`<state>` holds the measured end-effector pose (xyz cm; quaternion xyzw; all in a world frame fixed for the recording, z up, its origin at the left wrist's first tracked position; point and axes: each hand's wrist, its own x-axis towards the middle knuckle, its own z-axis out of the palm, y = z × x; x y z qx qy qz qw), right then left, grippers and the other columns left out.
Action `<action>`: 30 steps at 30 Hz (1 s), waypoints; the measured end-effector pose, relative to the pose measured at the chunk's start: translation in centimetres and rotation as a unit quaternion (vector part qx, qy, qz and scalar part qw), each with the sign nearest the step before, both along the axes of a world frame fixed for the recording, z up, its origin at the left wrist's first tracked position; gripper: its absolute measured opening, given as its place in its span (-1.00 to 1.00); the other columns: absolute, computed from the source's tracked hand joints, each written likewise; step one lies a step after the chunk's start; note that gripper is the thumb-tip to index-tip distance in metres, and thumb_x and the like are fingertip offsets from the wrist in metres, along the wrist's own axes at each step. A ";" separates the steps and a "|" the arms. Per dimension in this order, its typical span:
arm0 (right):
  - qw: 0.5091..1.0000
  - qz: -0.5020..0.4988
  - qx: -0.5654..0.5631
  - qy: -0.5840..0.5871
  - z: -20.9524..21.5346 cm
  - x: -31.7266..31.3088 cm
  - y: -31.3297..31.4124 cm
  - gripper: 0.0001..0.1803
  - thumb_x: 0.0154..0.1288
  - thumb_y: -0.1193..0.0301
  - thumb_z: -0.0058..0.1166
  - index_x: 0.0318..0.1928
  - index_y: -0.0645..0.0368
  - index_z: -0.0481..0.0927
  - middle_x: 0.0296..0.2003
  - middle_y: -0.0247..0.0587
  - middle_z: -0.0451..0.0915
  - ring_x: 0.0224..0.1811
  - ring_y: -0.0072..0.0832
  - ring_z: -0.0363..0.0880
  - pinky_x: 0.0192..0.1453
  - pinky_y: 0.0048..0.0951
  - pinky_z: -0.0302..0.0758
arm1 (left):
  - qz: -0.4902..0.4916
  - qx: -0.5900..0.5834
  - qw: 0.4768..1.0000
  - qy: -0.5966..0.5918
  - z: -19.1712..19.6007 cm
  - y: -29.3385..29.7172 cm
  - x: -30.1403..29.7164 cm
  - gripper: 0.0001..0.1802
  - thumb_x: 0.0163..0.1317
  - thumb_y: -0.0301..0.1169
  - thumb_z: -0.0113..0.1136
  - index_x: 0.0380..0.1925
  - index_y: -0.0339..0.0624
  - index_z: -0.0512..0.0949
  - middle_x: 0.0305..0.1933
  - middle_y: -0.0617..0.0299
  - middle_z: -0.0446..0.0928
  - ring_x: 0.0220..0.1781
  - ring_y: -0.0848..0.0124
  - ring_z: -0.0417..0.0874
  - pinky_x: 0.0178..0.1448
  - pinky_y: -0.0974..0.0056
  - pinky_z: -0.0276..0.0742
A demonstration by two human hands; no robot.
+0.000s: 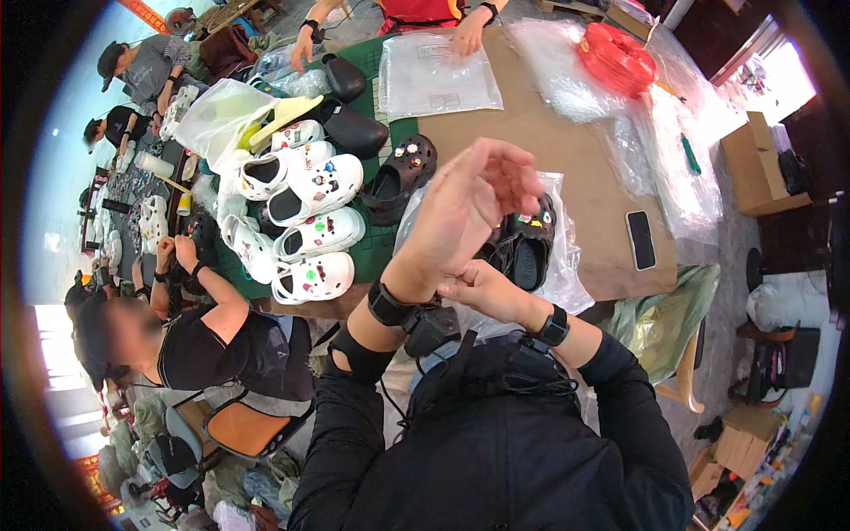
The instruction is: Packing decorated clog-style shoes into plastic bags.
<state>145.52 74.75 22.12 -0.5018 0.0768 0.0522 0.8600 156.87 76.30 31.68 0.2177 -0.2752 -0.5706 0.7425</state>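
Note:
My left hand (491, 190) is raised over the near edge of the table, palm turned right, fingers slightly bent and apart, holding nothing. My right hand (496, 292) is closed against the inner side of my left wrist, by the black wristband (390, 305); whatever its fingertips pinch is hidden. Behind my hands, a pair of black clogs (531, 252) with colourful charms lies on a clear plastic bag (571, 279), partly covered by my left hand. Left of them sits a dark brown clog (403, 177) with charms.
Several white clogs (323, 190) with charms crowd the table's left side. A black phone (640, 240) lies at right, and a roll of red plastic twine (617, 58) farther back. Across the table, a person's hand rests on clear bags (434, 84). Another person (212, 336) sits at left.

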 end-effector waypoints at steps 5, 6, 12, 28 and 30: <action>0.996 -0.030 0.067 -0.051 1.7 0.5 1.1 -0.90 0.24 0.50 0.03 -0.25 0.24 0.46 -0.39 -0.47 0.49 -0.36 -0.78 0.38 -0.24 -0.71 0.31 | 0.049 -0.002 0.999 -0.001 -0.8 0.8 2.0 -0.56 0.38 -0.11 -0.33 -0.17 -0.20 0.44 -0.31 0.13 0.49 -0.27 0.30 0.48 -0.10 0.23 0.39; 0.997 -0.039 0.033 -0.058 1.5 0.4 1.1 -0.94 0.22 0.53 0.04 -0.29 0.24 0.47 -0.38 -0.45 0.49 -0.34 -0.75 0.39 -0.23 -0.68 0.32 | 0.049 0.000 0.999 -0.003 -0.8 0.9 2.2 -0.56 0.38 -0.11 -0.33 -0.17 -0.20 0.44 -0.31 0.13 0.49 -0.27 0.30 0.48 -0.10 0.23 0.39; 0.976 -0.117 -0.095 -0.156 2.5 -0.3 2.0 -0.89 0.10 0.58 0.14 -0.45 0.24 0.44 -0.41 -0.31 0.48 -0.30 -0.58 0.42 -0.18 -0.54 0.35 | 0.139 -0.057 0.987 0.048 -0.1 1.8 4.5 -0.59 0.34 -0.10 -0.21 -0.20 -0.21 0.46 -0.34 0.16 0.47 -0.31 0.34 0.46 -0.12 0.26 0.36; 0.949 -0.156 -0.223 -0.160 5.8 -0.9 3.4 -0.84 0.02 0.62 0.19 -0.49 0.26 0.43 -0.46 -0.26 0.49 -0.38 -0.51 0.47 -0.28 -0.53 0.37 | 0.456 -0.138 0.818 -0.322 2.4 3.7 5.8 -0.52 0.39 -0.18 -0.34 -0.35 -0.43 0.43 -0.41 -0.02 0.50 -0.36 0.27 0.53 -0.22 0.27 0.42; 0.945 -0.160 -0.239 -0.158 6.1 -1.0 3.4 -0.84 0.02 0.62 0.18 -0.48 0.26 0.43 -0.46 -0.25 0.49 -0.38 -0.50 0.48 -0.28 -0.53 0.37 | 0.486 -0.133 0.791 -0.346 2.7 3.8 5.7 -0.51 0.39 -0.19 -0.33 -0.40 -0.44 0.44 -0.42 0.00 0.49 -0.38 0.30 0.52 -0.24 0.30 0.41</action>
